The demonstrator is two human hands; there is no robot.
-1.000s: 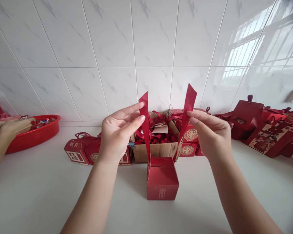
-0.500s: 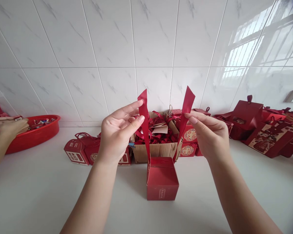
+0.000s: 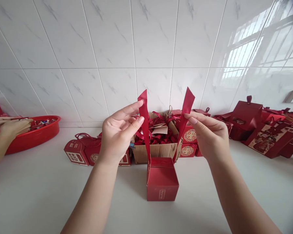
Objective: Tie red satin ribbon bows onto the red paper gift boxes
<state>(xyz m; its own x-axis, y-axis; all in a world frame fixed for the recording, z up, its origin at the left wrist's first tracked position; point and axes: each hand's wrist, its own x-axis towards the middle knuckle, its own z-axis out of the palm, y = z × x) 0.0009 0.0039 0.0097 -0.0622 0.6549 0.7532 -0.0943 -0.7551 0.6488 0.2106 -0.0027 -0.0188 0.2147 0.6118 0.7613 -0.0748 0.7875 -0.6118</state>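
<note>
A small red gift box [image 3: 162,180] stands on the white counter in front of me, with a red ribbon [image 3: 146,139] rising from its two sides. My left hand [image 3: 118,131] pinches the left end of this ribbon between thumb and fingers. The right end is pinched in my right hand [image 3: 211,133]. Both ends are pulled upright and apart in a V, their slanted tips sticking up above my fingers. Behind the gift box, a cardboard carton [image 3: 156,152] holds a tangle of red ribbons and a pale paper piece.
Red boxes [image 3: 75,151] with rope handles stand left of the carton, and patterned boxes [image 3: 188,149] to its right. More red gift boxes [image 3: 249,117] crowd the far right. At the left, another person's hands [image 3: 14,128] work over a red basin [image 3: 46,130] with small wrapped items.
My hands and the ribbon stay almost still. At the left, the other person's hands have shifted slightly over the basin.
</note>
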